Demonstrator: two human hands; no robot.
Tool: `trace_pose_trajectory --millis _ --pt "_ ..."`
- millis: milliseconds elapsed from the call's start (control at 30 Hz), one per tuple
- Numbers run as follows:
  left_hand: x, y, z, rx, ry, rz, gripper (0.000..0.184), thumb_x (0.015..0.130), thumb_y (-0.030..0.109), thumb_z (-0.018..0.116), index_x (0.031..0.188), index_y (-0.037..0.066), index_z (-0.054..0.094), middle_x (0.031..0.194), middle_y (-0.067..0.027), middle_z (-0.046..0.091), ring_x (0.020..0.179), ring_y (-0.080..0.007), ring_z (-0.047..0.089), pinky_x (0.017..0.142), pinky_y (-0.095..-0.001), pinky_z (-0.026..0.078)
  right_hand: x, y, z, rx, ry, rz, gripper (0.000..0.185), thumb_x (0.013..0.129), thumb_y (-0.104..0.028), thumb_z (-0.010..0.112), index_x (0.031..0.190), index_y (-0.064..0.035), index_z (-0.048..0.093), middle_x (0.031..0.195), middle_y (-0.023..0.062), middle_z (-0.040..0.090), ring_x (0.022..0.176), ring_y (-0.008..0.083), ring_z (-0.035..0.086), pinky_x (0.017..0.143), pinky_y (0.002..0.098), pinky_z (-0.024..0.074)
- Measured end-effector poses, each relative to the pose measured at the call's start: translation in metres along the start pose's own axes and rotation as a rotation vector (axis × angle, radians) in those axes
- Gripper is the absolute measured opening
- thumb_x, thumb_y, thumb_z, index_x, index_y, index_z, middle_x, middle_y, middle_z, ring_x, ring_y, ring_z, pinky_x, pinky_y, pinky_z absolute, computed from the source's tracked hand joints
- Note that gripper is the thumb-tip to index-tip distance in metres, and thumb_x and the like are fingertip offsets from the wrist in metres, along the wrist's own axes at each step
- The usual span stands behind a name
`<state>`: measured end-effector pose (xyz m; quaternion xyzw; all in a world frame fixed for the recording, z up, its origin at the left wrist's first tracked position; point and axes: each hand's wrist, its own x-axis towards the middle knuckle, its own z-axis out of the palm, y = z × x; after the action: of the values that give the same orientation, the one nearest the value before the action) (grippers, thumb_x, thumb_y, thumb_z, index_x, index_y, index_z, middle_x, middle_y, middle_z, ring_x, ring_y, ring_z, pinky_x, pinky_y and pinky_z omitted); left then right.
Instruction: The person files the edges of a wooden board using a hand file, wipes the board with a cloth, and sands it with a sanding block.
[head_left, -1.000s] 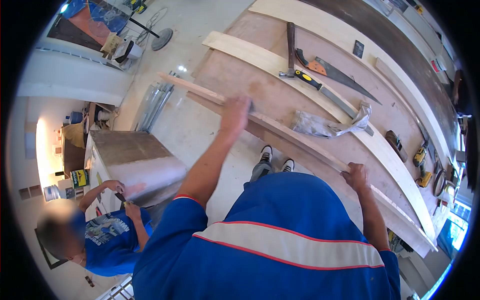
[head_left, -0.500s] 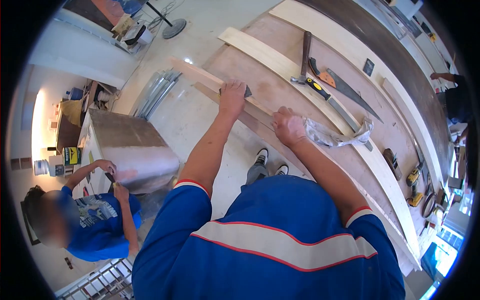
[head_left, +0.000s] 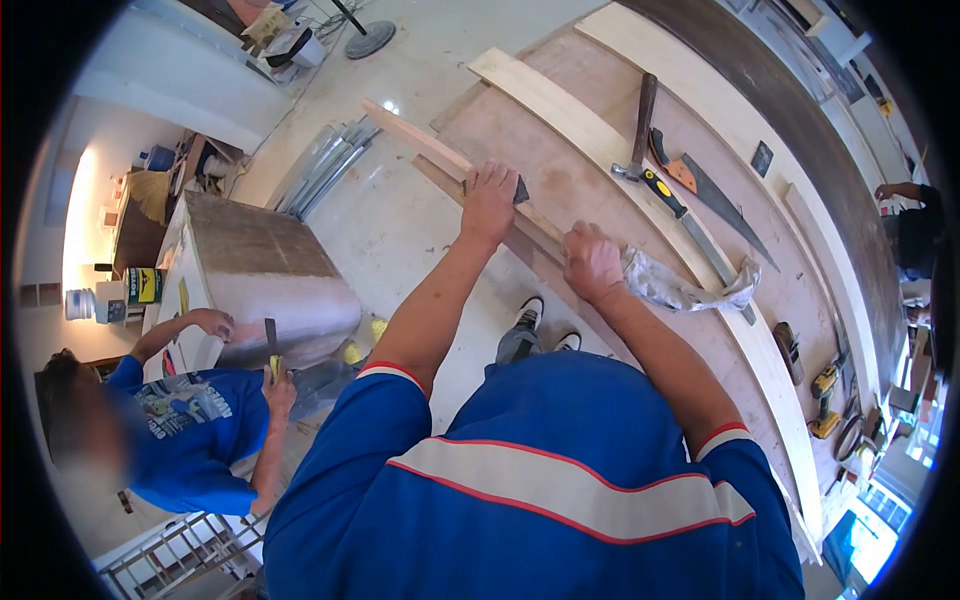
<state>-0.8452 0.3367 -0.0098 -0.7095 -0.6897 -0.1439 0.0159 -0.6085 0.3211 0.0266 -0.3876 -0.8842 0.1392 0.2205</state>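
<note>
A narrow wooden strip slants across in front of me, along the near edge of the work table. My left hand is closed over a small dark block pressed on top of the strip. Much of that block is hidden under the fingers. Farther down the strip, my right hand is closed around it, fingers curled. Beside the right hand lies a crumpled pale cloth, partly over a long curved wooden board.
On the table are a hammer, a handsaw, a yellow-and-black-handled tool, a hand plane and a drill. At left a co-worker holds a putty knife beside a box-shaped cabinet. Metal channels lie on the floor.
The view has shifted, so the table and strip appear farther right. My hands keep their holds. The co-worker's hands have moved apart, and the putty knife now shows upright.
</note>
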Motion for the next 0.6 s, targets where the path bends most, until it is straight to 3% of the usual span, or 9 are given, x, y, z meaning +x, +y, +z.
trace_pose_trajectory --millis 100,200,300,333,433,533,600 --pt "-0.002 -0.003 0.003 -0.007 0.048 0.016 0.054 0.082 0.003 0.060 0.136 0.007 0.060 0.146 -0.0124 0.057 0.145 -0.0318 0.043 0.121 -0.0539 0.027 0.001 0.009 -0.005 0.125 -0.016 0.040 0.002 0.076 -0.006 0.065 0.078 -0.0061 0.063 0.088 0.0139 0.063 0.087 0.0365 0.064 0.074 0.0469 0.0533" --pt "0.000 -0.001 0.004 0.024 0.064 0.033 0.047 0.086 0.008 0.058 0.133 0.005 0.061 0.142 -0.0117 0.058 0.143 -0.0318 0.044 0.120 -0.0522 0.028 -0.013 0.028 -0.016 0.190 0.043 0.258 0.007 0.082 -0.010 0.067 0.086 -0.0049 0.067 0.089 0.0156 0.065 0.086 0.0377 0.065 0.074 0.0464 0.0526" --pt "0.000 0.000 0.001 -0.006 0.079 0.032 0.047 0.085 0.006 0.060 0.132 0.005 0.060 0.140 -0.0112 0.058 0.142 -0.0319 0.044 0.120 -0.0523 0.028 -0.021 0.048 -0.022 0.132 0.265 0.276 0.007 0.082 -0.008 0.064 0.087 -0.0070 0.070 0.097 0.0175 0.067 0.090 0.0383 0.067 0.077 0.0469 0.0547" --pt "0.000 0.002 -0.001 -0.007 0.079 0.032 0.047 0.084 0.006 0.061 0.131 0.005 0.060 0.139 -0.0111 0.058 0.142 -0.0320 0.044 0.119 -0.0525 0.028 -0.023 0.049 -0.026 0.070 0.334 0.341 0.008 0.085 -0.014 0.065 0.087 -0.0086 0.072 0.095 0.0178 0.070 0.088 0.0373 0.069 0.076 0.0467 0.0553" --pt "-0.003 0.003 -0.003 -0.007 0.084 0.029 0.050 0.082 0.004 0.064 0.132 0.006 0.059 0.138 -0.0110 0.058 0.141 -0.0323 0.044 0.119 -0.0533 0.029 -0.027 0.046 -0.036 0.071 0.219 0.527 0.017 0.088 -0.024 0.068 0.082 -0.0086 0.072 0.087 0.0168 0.071 0.081 0.0368 0.070 0.072 0.0474 0.0553" --pt "-0.002 0.002 0.000 -0.013 0.096 0.036 0.053 0.081 0.003 0.065 0.133 0.006 0.057 0.139 -0.0111 0.057 0.141 -0.0328 0.044 0.118 -0.0540 0.030 -0.019 0.024 -0.053 -0.081 -0.093 0.663 0.026 0.089 -0.033 0.068 0.081 -0.0087 0.075 0.082 0.0148 0.072 0.077 0.0370 0.070 0.070 0.0470 0.0558" --pt "-0.002 0.003 -0.001 -0.013 0.103 0.036 0.053 0.081 0.004 0.065 0.133 0.005 0.057 0.139 -0.0113 0.056 0.141 -0.0333 0.044 0.118 -0.0542 0.030 -0.016 0.024 -0.038 0.025 -0.083 0.549 0.027 0.088 -0.036 0.071 0.086 -0.0101 0.077 0.084 0.0149 0.073 0.078 0.0366 0.070 0.070 0.0458 0.0557"
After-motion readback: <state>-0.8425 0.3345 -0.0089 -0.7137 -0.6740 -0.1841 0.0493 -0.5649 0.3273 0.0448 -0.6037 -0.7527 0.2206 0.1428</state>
